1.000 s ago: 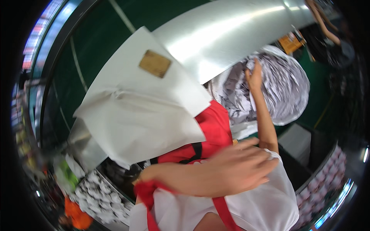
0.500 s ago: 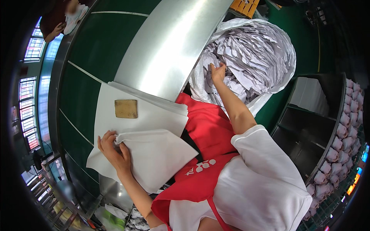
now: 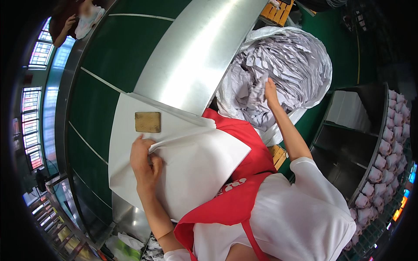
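Down at the near side of the metal surface (image 3: 191,56), the left hand (image 3: 146,163) pinches the folded edge of the top white paper sheet (image 3: 196,169), fingers curled closed around the crease where the sheet lifts off the stack of white sheets (image 3: 124,143) beneath it. Just above that hand a small brown block (image 3: 147,122) lies flat on the stack, apart from the fingers. The right hand (image 3: 270,91) reaches out at arm's length into a large white bag (image 3: 318,56) stuffed with crumpled paper (image 3: 287,52), and it is closed on a twisted wad of that paper (the fingertips are buried among the scraps, so the grip itself is only partly visible). The bag stands beside the far right edge of the surface, touching it. A red apron (image 3: 244,174) over a white shirt fills the lower middle of the view. To the right, rows of small white wrapped items (image 3: 383,161) line a dark shelf unit (image 3: 348,143).
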A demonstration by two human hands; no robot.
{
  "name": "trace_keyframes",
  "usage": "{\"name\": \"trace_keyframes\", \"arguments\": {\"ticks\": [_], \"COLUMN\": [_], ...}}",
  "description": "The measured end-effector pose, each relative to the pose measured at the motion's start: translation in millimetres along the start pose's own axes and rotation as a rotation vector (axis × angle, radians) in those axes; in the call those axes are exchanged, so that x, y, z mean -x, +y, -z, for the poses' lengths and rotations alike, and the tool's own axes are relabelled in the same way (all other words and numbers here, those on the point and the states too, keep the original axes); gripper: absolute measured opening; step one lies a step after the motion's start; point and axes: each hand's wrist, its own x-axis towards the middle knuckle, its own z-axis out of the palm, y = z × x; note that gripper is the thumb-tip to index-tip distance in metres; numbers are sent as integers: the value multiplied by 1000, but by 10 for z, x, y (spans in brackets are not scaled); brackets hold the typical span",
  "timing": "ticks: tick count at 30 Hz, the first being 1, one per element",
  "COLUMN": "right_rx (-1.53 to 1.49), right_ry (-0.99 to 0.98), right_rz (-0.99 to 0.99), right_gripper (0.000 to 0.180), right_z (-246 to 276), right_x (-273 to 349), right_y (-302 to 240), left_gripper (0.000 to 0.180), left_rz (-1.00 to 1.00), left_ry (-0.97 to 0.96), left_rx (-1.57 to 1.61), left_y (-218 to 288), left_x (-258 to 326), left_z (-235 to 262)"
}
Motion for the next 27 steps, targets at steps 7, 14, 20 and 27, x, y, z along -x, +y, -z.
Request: {"name": "trace_keyframes", "arguments": {"ticks": [7, 14, 20, 27], "right_rx": [-138, -13, 262, 262], "right_ry": [-456, -845, -848, -847], "right_rz": [231, 391, 499, 428], "right_gripper": [64, 78, 80, 43], "right_z": [-465, -1036, -1031, -887], "right_x": [954, 1861, 1845, 1645], "right_y": [-2111, -3112, -3079, -3013], "left_gripper": [15, 37, 10, 15], "left_rz": [265, 254, 354, 404], "left_ry": [-168, -94, 16, 99], "left_rx": [446, 304, 223, 352], "left_y": [450, 755, 588, 507], "left_x": [-127, -280, -152, -104], "left_z": [91, 34, 92, 178]}}
